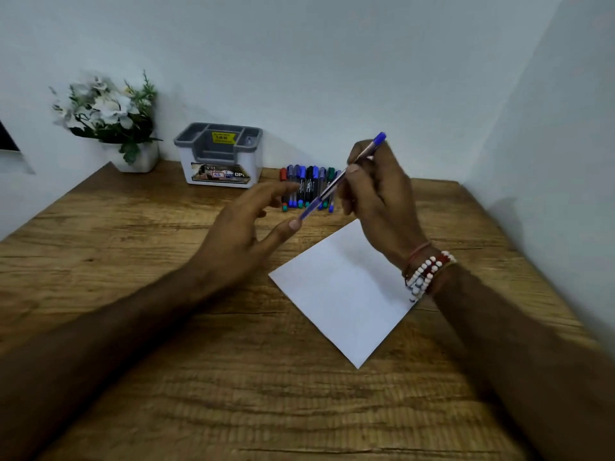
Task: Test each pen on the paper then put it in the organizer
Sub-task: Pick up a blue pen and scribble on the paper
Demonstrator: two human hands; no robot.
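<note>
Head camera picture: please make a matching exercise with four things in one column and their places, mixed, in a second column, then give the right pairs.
Things:
1. blue pen
2. paper
3. organizer
4. flower pot

Places:
A. far left corner of the table, by the wall
B. held in the right hand, above the table
C. flat on the table under the right wrist
D. at the wall, left of the row of pens

Pairs: 1-B, 2-C, 3-D, 4-A

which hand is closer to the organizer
Left. The left hand hovers open just in front and to the right of the organizer; the right hand holds the blue pen farther right.
</note>
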